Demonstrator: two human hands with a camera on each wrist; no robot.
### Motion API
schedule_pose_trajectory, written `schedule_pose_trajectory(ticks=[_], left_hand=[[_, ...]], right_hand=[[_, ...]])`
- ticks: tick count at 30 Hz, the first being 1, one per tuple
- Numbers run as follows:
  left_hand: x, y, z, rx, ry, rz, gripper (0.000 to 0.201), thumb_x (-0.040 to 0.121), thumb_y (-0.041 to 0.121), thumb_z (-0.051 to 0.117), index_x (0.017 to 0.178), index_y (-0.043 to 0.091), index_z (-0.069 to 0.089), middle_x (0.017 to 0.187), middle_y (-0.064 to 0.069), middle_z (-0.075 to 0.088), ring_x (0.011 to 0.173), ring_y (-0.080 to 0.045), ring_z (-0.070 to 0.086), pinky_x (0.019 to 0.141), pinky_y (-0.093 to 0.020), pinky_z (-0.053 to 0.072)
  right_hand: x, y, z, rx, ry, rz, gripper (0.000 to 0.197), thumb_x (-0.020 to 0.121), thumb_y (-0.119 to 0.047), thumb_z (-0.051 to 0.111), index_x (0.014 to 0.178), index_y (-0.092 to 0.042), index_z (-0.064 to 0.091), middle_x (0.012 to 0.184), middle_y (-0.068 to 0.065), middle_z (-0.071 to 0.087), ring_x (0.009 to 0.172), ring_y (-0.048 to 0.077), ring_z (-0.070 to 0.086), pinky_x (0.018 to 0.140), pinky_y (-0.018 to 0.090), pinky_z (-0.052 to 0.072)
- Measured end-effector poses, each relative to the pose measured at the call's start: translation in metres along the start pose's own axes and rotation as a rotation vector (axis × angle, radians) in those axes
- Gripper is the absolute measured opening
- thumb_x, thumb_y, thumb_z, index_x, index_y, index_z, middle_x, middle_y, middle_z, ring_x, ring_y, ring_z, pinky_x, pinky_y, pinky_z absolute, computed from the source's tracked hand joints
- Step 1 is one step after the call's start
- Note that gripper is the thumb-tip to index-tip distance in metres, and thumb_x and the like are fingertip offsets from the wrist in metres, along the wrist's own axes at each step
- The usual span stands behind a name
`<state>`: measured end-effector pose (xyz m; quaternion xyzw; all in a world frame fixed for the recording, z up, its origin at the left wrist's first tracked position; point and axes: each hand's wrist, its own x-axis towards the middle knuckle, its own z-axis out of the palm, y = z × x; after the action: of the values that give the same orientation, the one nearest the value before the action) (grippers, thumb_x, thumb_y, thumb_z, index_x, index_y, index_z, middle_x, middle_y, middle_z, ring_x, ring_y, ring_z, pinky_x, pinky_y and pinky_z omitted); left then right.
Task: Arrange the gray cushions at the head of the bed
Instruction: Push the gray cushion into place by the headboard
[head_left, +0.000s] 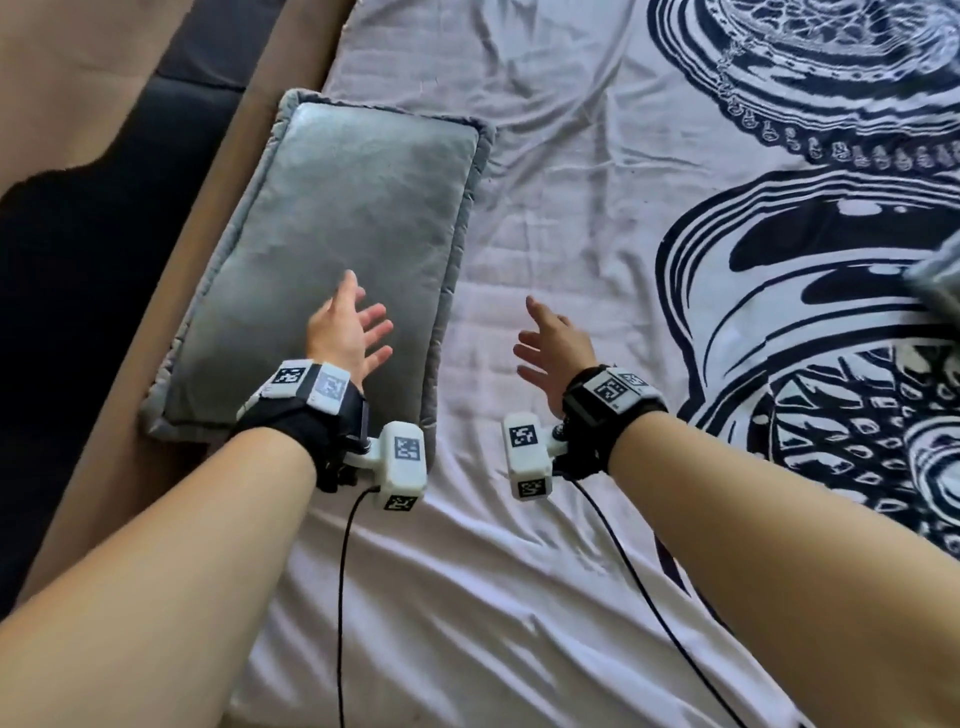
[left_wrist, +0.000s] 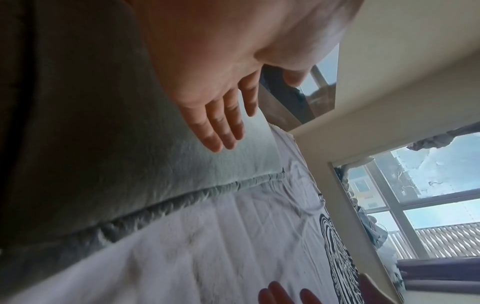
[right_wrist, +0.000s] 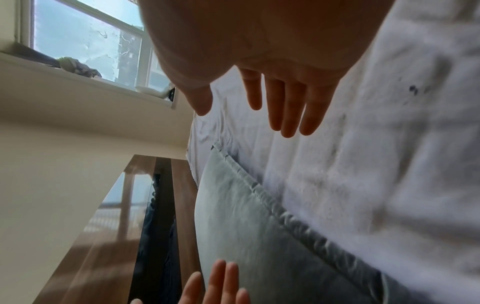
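A gray cushion (head_left: 332, 244) lies flat on the bed along the headboard side at the left; the wrist views show it too (left_wrist: 109, 144) (right_wrist: 233, 236). My left hand (head_left: 358, 325) hovers over its near end with fingers spread and holds nothing. My right hand (head_left: 540, 343) is over the bare sheet just right of the cushion, fingers straight and empty (right_wrist: 280, 107). The corner of a second gray cushion (head_left: 940, 280) shows at the right edge of the head view.
The white sheet (head_left: 545, 197) carries a dark navy pattern (head_left: 805, 312) on its right half. A brown and black headboard (head_left: 156, 171) runs along the left. A window (left_wrist: 428, 185) and cream wall lie past the bed.
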<state>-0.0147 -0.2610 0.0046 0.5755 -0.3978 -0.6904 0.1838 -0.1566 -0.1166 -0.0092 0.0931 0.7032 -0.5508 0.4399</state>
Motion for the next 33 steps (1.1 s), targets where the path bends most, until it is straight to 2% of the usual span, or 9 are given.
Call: schedule_pose_trajectory(ticks=[7, 11, 14, 18, 20, 25, 27, 30, 33], left_hand=[[-0.042, -0.023, 0.070, 0.006, -0.041, -0.026, 0.042, 0.096, 0.058, 0.041, 0.110, 0.020, 0.055, 0.110, -0.007, 0.063, 0.094, -0.023, 0.061, 0.080, -0.035, 0.048], [-0.076, -0.043, 0.130, 0.033, -0.086, -0.019, 0.046, 0.095, 0.061, 0.040, 0.111, 0.022, 0.055, 0.119, -0.008, 0.064, 0.104, -0.024, 0.064, 0.093, -0.041, 0.050], [-0.108, -0.064, 0.181, 0.036, -0.137, -0.036, 0.055, 0.094, 0.064, 0.036, 0.123, 0.020, 0.052, 0.125, -0.010, 0.062, 0.111, -0.026, 0.062, 0.095, -0.042, 0.049], [-0.177, -0.081, 0.248, 0.073, -0.206, -0.053, 0.062, 0.093, 0.067, 0.036, 0.126, 0.017, 0.052, 0.124, -0.011, 0.062, 0.112, -0.028, 0.062, 0.092, -0.043, 0.049], [-0.213, -0.087, 0.276, 0.102, -0.223, -0.044, 0.062, 0.093, 0.067, 0.036, 0.125, 0.016, 0.053, 0.123, -0.011, 0.063, 0.112, -0.028, 0.062, 0.094, -0.043, 0.049], [-0.310, -0.109, 0.361, 0.105, -0.289, -0.060, 0.069, 0.091, 0.070, 0.036, 0.128, 0.015, 0.053, 0.126, -0.013, 0.062, 0.115, -0.029, 0.061, 0.098, -0.047, 0.049], [-0.341, -0.118, 0.383, 0.099, -0.312, -0.074, 0.072, 0.088, 0.073, 0.037, 0.126, 0.015, 0.054, 0.125, -0.014, 0.063, 0.113, -0.030, 0.062, 0.097, -0.048, 0.049], [-0.402, -0.121, 0.415, 0.095, -0.354, -0.095, 0.069, 0.091, 0.070, 0.033, 0.127, 0.014, 0.053, 0.124, -0.013, 0.063, 0.113, -0.029, 0.062, 0.101, -0.048, 0.048], [-0.448, -0.114, 0.439, 0.099, -0.378, -0.114, 0.061, 0.092, 0.069, 0.034, 0.114, 0.017, 0.056, 0.123, -0.012, 0.065, 0.111, -0.028, 0.064, 0.093, -0.043, 0.051]], right_hand=[[-0.006, -0.020, -0.118, 0.041, 0.057, -0.042, 0.055, 0.096, -0.048, 0.059, 0.138, -0.012, 0.050, 0.138, 0.017, 0.058, 0.121, 0.031, 0.061, 0.103, 0.046, 0.050], [-0.014, -0.028, -0.203, 0.053, 0.106, -0.056, 0.055, 0.099, -0.049, 0.053, 0.138, -0.011, 0.052, 0.146, 0.019, 0.053, 0.129, 0.034, 0.058, 0.104, 0.045, 0.048], [-0.027, -0.031, -0.279, 0.022, 0.161, -0.092, 0.048, 0.102, -0.044, 0.049, 0.139, -0.013, 0.052, 0.141, 0.020, 0.056, 0.116, 0.030, 0.061, 0.102, 0.048, 0.050], [-0.060, -0.031, -0.396, 0.090, 0.200, -0.053, 0.063, 0.100, -0.052, 0.048, 0.145, -0.008, 0.049, 0.147, 0.019, 0.054, 0.133, 0.037, 0.054, 0.104, 0.048, 0.046], [-0.084, -0.031, -0.446, 0.139, 0.250, -0.029, 0.066, 0.098, -0.055, 0.049, 0.144, -0.008, 0.049, 0.147, 0.018, 0.055, 0.134, 0.036, 0.054, 0.103, 0.047, 0.047], [-0.149, -0.038, -0.568, 0.273, 0.301, -0.041, 0.063, 0.097, -0.056, 0.050, 0.142, -0.012, 0.050, 0.139, 0.014, 0.059, 0.122, 0.030, 0.060, 0.088, 0.041, 0.052], [-0.171, -0.040, -0.598, 0.315, 0.301, -0.033, 0.062, 0.098, -0.057, 0.049, 0.143, -0.014, 0.049, 0.137, 0.012, 0.059, 0.117, 0.026, 0.060, 0.089, 0.041, 0.051], [-0.214, -0.039, -0.642, 0.383, 0.341, 0.001, 0.058, 0.097, -0.059, 0.049, 0.136, -0.016, 0.052, 0.132, 0.010, 0.061, 0.107, 0.022, 0.063, 0.076, 0.036, 0.051], [-0.249, -0.038, -0.672, 0.437, 0.390, 0.016, 0.065, 0.096, -0.060, 0.049, 0.143, -0.015, 0.047, 0.133, 0.009, 0.060, 0.109, 0.023, 0.062, 0.084, 0.038, 0.050]])
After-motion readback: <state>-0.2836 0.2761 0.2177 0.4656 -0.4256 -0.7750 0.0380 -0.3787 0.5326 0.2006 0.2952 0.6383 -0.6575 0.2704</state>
